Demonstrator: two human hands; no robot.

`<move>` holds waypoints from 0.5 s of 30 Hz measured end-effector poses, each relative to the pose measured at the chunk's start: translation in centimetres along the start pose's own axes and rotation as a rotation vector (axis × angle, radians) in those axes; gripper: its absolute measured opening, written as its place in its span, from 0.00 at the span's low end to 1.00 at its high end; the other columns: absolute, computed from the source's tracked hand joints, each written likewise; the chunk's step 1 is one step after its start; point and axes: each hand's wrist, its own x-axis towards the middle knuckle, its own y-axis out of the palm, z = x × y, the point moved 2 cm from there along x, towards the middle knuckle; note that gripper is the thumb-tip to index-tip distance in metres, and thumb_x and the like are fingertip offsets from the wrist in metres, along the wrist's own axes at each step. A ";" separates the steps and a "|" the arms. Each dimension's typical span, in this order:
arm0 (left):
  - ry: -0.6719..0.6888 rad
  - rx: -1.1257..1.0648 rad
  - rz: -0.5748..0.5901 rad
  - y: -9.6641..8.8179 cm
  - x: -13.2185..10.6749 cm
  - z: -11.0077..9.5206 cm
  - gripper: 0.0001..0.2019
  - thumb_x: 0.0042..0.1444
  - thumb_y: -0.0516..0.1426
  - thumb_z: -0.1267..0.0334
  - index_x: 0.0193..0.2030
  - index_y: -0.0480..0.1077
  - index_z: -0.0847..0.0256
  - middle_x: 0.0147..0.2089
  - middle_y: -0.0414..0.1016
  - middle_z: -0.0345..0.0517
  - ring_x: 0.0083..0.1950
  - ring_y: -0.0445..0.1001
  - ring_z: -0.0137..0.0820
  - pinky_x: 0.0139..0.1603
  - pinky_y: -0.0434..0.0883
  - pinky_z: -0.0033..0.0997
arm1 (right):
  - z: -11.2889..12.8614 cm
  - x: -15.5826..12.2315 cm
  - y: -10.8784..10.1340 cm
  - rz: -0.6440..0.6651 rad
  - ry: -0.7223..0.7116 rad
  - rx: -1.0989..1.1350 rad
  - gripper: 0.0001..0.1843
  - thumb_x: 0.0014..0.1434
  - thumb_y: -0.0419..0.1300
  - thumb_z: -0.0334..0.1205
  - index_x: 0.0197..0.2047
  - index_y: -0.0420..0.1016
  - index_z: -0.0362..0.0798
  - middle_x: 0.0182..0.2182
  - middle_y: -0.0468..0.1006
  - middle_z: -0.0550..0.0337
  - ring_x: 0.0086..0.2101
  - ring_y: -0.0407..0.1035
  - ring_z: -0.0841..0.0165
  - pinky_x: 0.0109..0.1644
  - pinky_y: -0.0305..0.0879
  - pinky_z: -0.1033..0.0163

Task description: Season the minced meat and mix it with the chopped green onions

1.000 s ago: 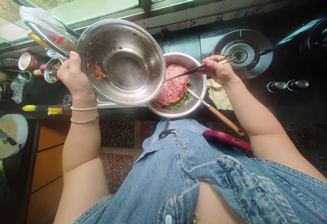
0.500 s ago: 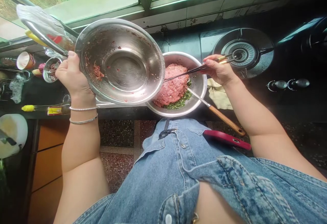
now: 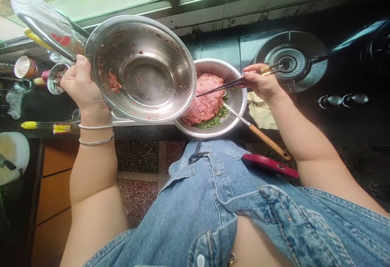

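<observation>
Red phone (image 3: pixel 269 165) sits nearest, at the table edge. Left hand (image 3: pixel 82 88) grips the rim of a tilted, nearly empty steel bowl (image 3: pixel 141 70). Right hand (image 3: pixel 262 83) pinches chopsticks (image 3: pixel 225 85) over the minced meat (image 3: pixel 207 98) in the second bowl (image 3: pixel 236 96); gas burner (image 3: pixel 288 59) behind.

gas burner (image 3: pixel 288 59) far right, two stove knobs (image 3: pixel 344 99) right of it. yellow cloth (image 3: pixel 260 110) on the counter just right of centre. red phone (image 3: pixel 269 165) near, on the denim lap. far left: small glass (image 3: pixel 55 78), paper cup (image 3: pixel 24 67), yellow-handled tool (image 3: pixel 48 126), white round thing (image 3: pixel 12 155) at the left edge.
</observation>
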 end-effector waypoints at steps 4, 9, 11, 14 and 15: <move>0.034 -0.040 0.011 -0.2 0.1 0.2 0.19 0.63 0.52 0.69 0.20 0.56 0.63 0.25 0.55 0.38 0.27 0.56 0.21 0.36 0.63 0.26 | -0.8 0.0 0.3 -0.002 -0.025 -0.026 0.19 0.39 0.77 0.48 0.32 0.77 0.51 0.24 0.77 0.67 0.25 0.74 0.69 0.28 0.77 0.63; 0.019 0.058 -0.027 0.1 0.1 -0.2 0.21 0.64 0.50 0.74 0.18 0.53 0.62 0.22 0.52 0.36 0.25 0.49 0.19 0.29 0.53 0.23 | -2.1 -0.1 1.1 0.024 0.029 -0.153 0.11 0.44 0.75 0.38 0.31 0.79 0.49 0.25 0.78 0.63 0.25 0.74 0.68 0.30 0.78 0.60; 0.010 0.099 -0.031 0.1 0.0 -0.6 0.23 0.65 0.49 0.74 0.18 0.51 0.61 0.22 0.49 0.35 0.25 0.47 0.19 0.28 0.51 0.23 | -1.7 -0.1 0.8 0.014 0.034 -0.177 0.09 0.45 0.74 0.35 0.31 0.79 0.48 0.25 0.79 0.62 0.26 0.74 0.67 0.31 0.79 0.57; 0.010 0.169 -0.029 0.0 -0.3 -1.1 0.25 0.65 0.49 0.74 0.17 0.49 0.60 0.21 0.45 0.34 0.24 0.42 0.20 0.27 0.47 0.24 | -0.1 -0.3 -0.3 -0.035 0.000 -0.161 0.09 0.47 0.73 0.33 0.33 0.79 0.49 0.26 0.79 0.61 0.27 0.75 0.65 0.38 0.81 0.51; 0.013 0.188 -0.031 -0.1 -0.3 -1.3 0.25 0.65 0.50 0.74 0.16 0.48 0.59 0.20 0.44 0.34 0.24 0.41 0.21 0.27 0.46 0.25 | 0.4 -0.3 -0.7 -0.049 -0.008 -0.151 0.09 0.48 0.73 0.32 0.33 0.79 0.49 0.25 0.79 0.61 0.27 0.75 0.64 0.39 0.81 0.50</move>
